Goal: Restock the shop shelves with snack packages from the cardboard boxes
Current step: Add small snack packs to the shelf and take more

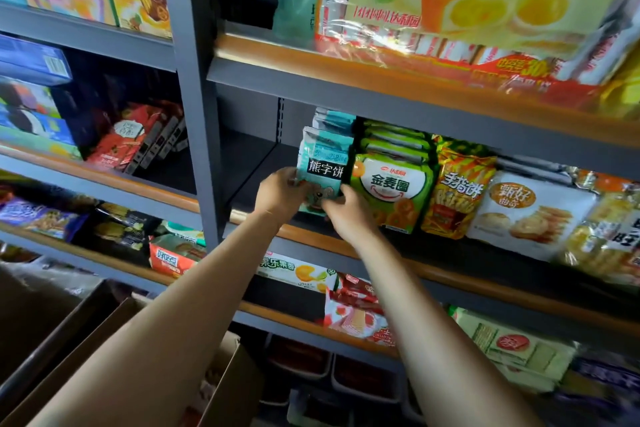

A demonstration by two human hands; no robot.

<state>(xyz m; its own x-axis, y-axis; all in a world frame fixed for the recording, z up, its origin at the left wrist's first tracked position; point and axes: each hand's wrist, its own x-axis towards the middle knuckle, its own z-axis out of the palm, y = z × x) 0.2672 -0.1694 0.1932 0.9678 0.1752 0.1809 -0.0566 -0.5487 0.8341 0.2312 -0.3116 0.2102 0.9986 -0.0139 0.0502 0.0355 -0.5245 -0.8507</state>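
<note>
Packet: a teal snack packet was held upright at the shelf front, at nine o'clock from the green bags.
Grip: its lower corners were pinched by left hand and right hand, likely for straightening.
Boxes: cardboard boxes sat at seven o'clock.

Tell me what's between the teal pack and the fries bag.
Head view: a row of green packs, standing between the teal pack and fries bag.

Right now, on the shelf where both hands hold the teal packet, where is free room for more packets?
Bare shelf lies left of the teal packet, up to the grey upright post. To its right it is crowded: green bags, then yellow-red bags.
</note>
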